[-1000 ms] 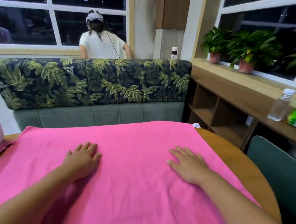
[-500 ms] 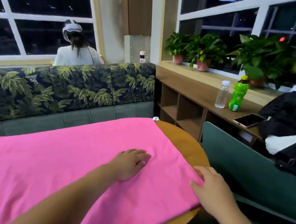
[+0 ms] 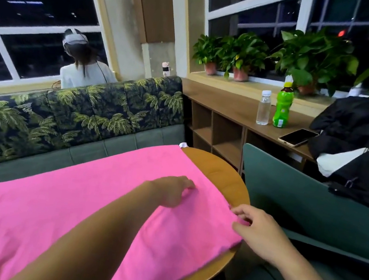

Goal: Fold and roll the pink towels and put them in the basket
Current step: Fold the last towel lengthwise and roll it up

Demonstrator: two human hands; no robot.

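right hand (image 3: 258,234): at the right edge of the table (image 3: 218,175); thumb and fingers curled onto the short hem of the towel (image 3: 76,207), a bit of pink pinched between them; likely set there to lift that end for a fold
towel: spread flat and lengthwise across the table, short right end just inside the right rim, left end out of view; probably laid open so it can be halved cleanly
left hand (image 3: 169,194): on the towel, further in along the same end; fingers bent, tips on the cloth; whether they grip a fold I cannot tell; probably a second hold or an anchor
table: round, wood; bare only along its right rim
basket: not in view; nothing rolled yet, so the task looks early
chair (image 3: 311,203): green, just beside the table's right edge
shelf (image 3: 230,103): bottles (image 3: 264,108) and phone (image 3: 297,137), well apart from the work
sofa (image 3: 77,111): beyond the far edge; a person (image 3: 87,70) behind it
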